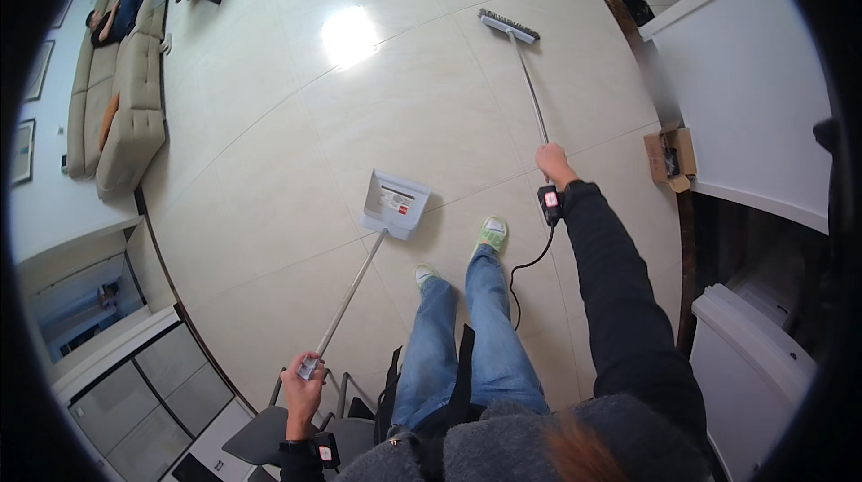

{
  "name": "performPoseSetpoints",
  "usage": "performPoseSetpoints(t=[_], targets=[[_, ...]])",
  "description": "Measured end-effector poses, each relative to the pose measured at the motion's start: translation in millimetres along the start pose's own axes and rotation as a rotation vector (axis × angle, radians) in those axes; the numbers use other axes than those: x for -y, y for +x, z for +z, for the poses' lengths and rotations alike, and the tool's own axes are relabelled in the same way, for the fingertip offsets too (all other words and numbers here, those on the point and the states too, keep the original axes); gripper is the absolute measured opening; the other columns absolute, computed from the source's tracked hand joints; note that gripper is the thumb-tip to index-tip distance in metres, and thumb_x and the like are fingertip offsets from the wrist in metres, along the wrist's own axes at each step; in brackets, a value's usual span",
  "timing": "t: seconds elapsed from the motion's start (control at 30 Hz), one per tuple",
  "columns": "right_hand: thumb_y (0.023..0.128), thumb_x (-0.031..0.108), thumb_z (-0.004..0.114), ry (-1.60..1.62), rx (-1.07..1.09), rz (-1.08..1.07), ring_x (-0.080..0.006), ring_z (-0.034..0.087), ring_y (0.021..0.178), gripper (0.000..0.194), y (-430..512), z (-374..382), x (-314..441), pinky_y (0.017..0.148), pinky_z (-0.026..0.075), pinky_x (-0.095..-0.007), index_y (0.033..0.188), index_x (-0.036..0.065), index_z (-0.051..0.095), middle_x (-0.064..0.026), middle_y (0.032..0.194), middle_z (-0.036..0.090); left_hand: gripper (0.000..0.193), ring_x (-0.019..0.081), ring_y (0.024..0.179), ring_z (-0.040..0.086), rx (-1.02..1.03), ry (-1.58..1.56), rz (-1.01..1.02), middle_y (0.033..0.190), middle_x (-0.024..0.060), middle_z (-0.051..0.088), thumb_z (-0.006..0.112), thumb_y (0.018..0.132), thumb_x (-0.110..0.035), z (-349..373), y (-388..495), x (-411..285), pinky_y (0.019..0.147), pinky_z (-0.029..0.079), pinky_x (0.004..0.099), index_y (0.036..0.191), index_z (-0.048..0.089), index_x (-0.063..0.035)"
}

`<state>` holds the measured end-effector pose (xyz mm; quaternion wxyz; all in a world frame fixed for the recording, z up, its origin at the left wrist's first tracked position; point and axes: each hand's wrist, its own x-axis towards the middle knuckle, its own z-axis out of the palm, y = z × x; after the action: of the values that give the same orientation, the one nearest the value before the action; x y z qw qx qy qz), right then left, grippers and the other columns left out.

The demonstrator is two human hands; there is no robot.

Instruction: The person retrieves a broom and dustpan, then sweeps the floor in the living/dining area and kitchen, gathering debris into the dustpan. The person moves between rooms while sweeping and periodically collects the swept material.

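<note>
My left hand grips the top end of a long-handled dustpan at the lower left. Its pale grey pan is in front of my feet, with a printed label inside and its mouth facing away from me. In my right hand is the metal pole of a broom. The broom's light grey head with dark bristles lies far out on the tiled floor, ahead and to the right. A black device with a cable is strapped at my right wrist.
An opened cardboard box sits by the white cabinet on the right. Grey chairs stand near my left hand. A person lies on the beige sofa at the far left. A white bin-like unit is at lower right.
</note>
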<state>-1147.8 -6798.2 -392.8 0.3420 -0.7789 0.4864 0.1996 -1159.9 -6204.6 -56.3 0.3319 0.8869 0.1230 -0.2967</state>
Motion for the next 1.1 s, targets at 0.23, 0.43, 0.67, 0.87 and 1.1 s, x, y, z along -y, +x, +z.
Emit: performPoseSetpoints(t=[0.23,0.43,0.67,0.87,1.1], targets=[[0.079,0.012,0.050,-0.701,0.104,-0.468,-0.0376,0.062,0.078,0.018,-115,-13,-110,0.067,0.051,-0.0451,0.075,-0.001,0.063,-0.0227,0.082,0.062,0.013,0.0099,0.054,0.058,0.083,0.139,0.096,0.057,0.0083,0.058,0.061,0.079,-0.005,-12,10,18,0.052,0.045,0.0257,0.091,0.062,-0.0014],[0.091,0.022,0.045,-0.533,0.180,0.001,-0.0477,0.057,0.086,0.028,-316,-58,-224,0.076,0.046,-0.0539,0.093,-0.005,0.053,-0.0297,0.091,0.059,0.014,0.0161,0.057,0.060,0.186,0.130,0.174,0.061,0.0123,0.059,0.062,0.078,-0.008,-21,28,58,0.055,0.045,0.0293,0.091,0.062,-0.0024],[0.091,0.025,0.047,-0.559,0.098,0.158,-0.0457,0.057,0.086,0.029,-440,-55,-253,0.074,0.046,-0.0519,0.089,-0.003,0.055,-0.0276,0.084,0.060,0.016,0.0314,0.059,0.059,0.320,0.265,0.313,0.063,0.0178,0.058,0.061,0.074,-0.008,-37,78,57,0.055,0.045,0.0355,0.089,0.063,-0.0046],[0.089,0.033,0.051,-0.246,-0.105,0.034,-0.0384,0.058,0.065,0.039,-414,-41,-277,0.060,0.045,-0.0449,0.075,-0.004,0.052,-0.0220,0.065,0.057,0.015,0.0366,0.064,0.059,0.387,0.409,0.468,0.067,0.0203,0.059,0.061,0.071,-0.008,-28,95,12,0.059,0.046,0.0382,0.086,0.063,-0.0037],[0.087,0.031,0.052,-0.077,0.024,0.017,-0.0346,0.061,0.053,0.037,-199,-8,-265,0.047,0.047,-0.0438,0.075,-0.003,0.061,-0.0216,0.064,0.061,0.016,0.0370,0.066,0.061,0.398,0.472,0.458,0.068,0.0222,0.060,0.059,0.070,-0.006,-4,116,-39,0.063,0.049,0.0377,0.084,0.065,-0.0005]])
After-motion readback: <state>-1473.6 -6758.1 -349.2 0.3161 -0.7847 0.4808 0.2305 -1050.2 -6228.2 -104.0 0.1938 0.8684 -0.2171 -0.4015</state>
